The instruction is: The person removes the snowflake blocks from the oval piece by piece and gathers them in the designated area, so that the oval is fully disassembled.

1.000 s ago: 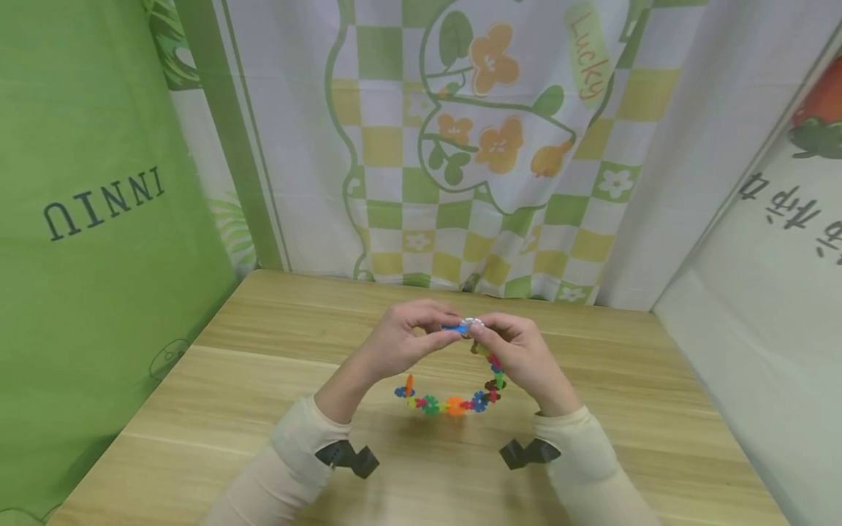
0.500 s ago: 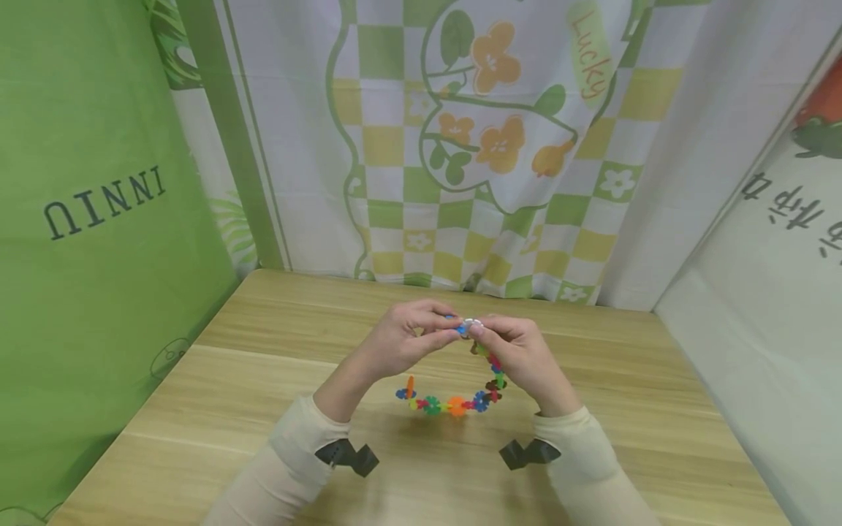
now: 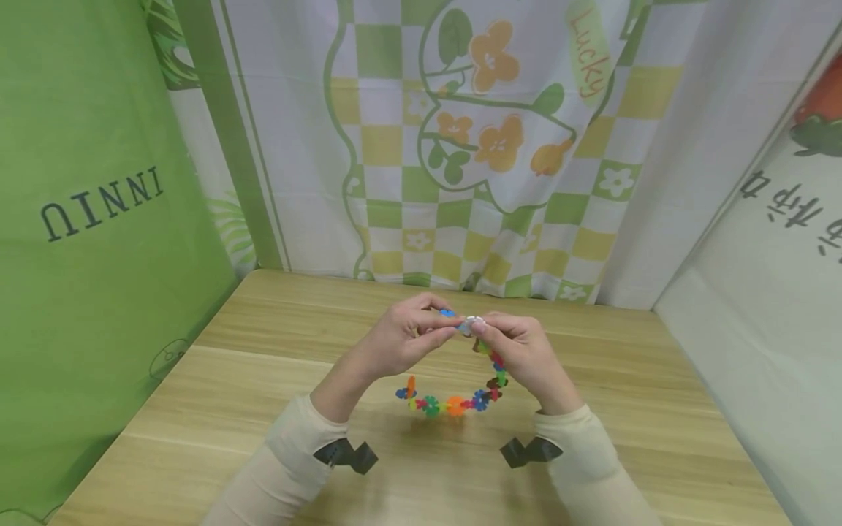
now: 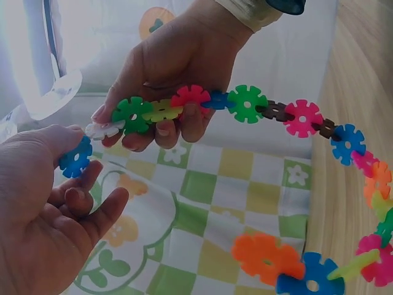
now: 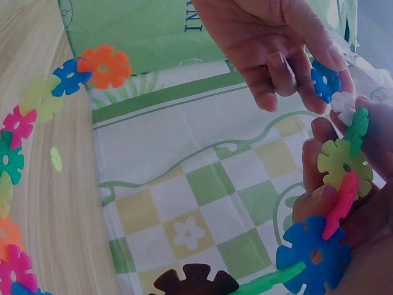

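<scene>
Left hand [image 3: 404, 340] pinched the blue disc [image 4: 72, 163], right hand [image 3: 520, 351] the white disc [image 4: 102, 130]; the chain [image 3: 454, 410] curved clockwise from one o'clock to eight. Squared slots, gentle push: that looked safest.

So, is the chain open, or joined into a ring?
The chain is open: its orange end disc is apart from the white disc in the right hand and the blue disc in the left hand.
</scene>
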A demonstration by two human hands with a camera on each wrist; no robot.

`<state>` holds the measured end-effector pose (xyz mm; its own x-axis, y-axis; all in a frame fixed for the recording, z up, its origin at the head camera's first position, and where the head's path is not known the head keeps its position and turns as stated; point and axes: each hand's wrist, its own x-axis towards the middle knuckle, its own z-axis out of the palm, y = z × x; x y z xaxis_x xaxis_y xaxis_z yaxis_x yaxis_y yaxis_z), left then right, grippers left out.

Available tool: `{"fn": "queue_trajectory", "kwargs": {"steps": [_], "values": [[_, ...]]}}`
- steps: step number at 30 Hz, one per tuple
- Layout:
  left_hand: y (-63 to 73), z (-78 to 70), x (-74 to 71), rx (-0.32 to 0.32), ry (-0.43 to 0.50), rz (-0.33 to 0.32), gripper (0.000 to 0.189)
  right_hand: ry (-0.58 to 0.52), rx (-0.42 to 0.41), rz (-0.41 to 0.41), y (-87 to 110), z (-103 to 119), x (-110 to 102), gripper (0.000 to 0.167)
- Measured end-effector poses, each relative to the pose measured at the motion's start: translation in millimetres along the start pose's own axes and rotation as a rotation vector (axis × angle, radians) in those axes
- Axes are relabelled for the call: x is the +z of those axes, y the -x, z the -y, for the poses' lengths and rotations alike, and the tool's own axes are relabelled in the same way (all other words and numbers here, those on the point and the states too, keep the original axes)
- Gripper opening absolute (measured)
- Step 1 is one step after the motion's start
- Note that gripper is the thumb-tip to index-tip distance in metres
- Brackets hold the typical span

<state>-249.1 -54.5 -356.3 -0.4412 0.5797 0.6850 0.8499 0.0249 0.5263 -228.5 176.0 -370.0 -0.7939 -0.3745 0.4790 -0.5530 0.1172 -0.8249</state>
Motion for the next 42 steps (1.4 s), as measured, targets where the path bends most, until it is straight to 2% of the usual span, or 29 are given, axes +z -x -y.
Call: {"fn": "queue_trajectory", "kwargs": {"steps": [13, 21, 30, 35, 42], "values": [[3.2, 1.6, 0.1, -0.044, -0.001, -0.018, 0.018, -0.006, 0.028, -0.002, -0.9, 1.0, -0.8, 0.020], [5.0, 4.4, -5.3, -0.074, -0.028, -0.046, 0.018, -0.015, 0.027, -0.012, -0.6, -0.2, -1.2, 0.017], [11.9, 21.6, -7.6, -0.129, -0.045, -0.076, 0.017, -0.038, 0.023, -0.014, -0.6, -1.6, -1.6, 0.016], [17.5, 34.6, -8.6, -0.210, -0.054, -0.080, 0.017, -0.032, 0.031, -0.014, -0.6, -1.3, -1.6, 0.015], [26.1, 53.8, -8.9, -0.402, -0.035, -0.096, 0.020, -0.041, 0.057, -0.015, -0.1, -1.1, -1.7, 0.015]]}}
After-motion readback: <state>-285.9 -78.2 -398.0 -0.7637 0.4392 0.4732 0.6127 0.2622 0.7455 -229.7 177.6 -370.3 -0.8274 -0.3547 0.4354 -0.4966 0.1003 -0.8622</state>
